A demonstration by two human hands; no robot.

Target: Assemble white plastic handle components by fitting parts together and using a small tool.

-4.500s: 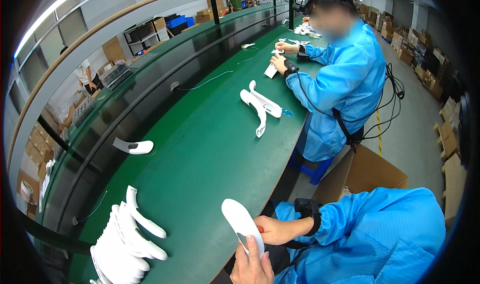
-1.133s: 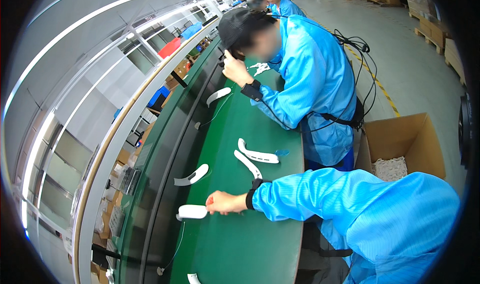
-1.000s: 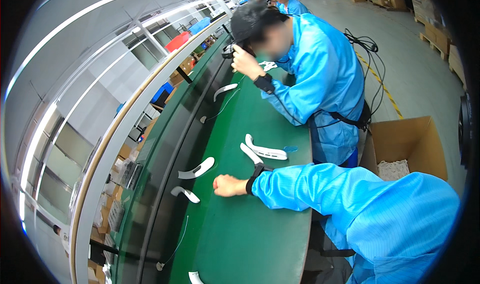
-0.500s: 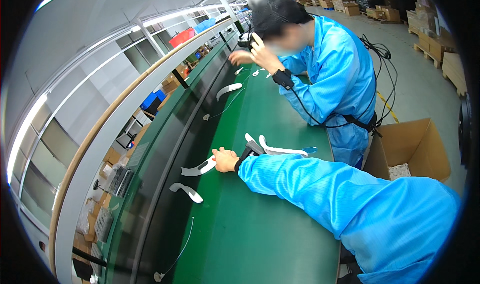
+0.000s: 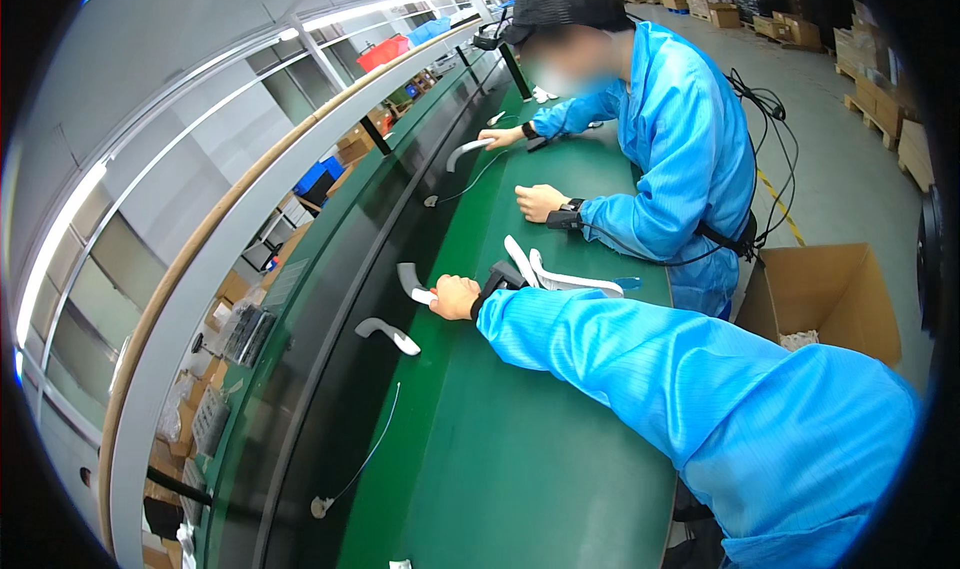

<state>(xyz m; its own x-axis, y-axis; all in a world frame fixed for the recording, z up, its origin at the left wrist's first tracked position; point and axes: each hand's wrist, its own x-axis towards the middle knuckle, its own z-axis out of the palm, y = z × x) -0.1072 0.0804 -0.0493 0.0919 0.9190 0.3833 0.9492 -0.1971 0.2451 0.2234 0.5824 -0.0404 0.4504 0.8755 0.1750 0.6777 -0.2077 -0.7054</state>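
Reaching in from the lower right, my right hand (image 5: 456, 298) is closed on the near end of a white curved plastic part (image 5: 410, 282), whose far end tilts up over the dark edge of the green surface. Just below it lies a second white curved plastic piece (image 5: 388, 333), apart from my fingers. Beyond my wrist, two longer white curved pieces (image 5: 575, 282) rest close together, partly hidden by my sleeve. My left hand is out of view.
Across from me a co-worker's hand (image 5: 497, 138) grips another white curved piece (image 5: 464, 153). A thin white wire with a round end (image 5: 320, 507) lies at the lower left of the green belt (image 5: 540, 459). An open cardboard box (image 5: 825, 299) stands at the right, below a metal rail (image 5: 215, 259) opposite.
The curved part in my hand has tilted upward at its far end. The co-worker's hands came down from the head, one onto a white piece. Belt items sit slightly lower and further right.
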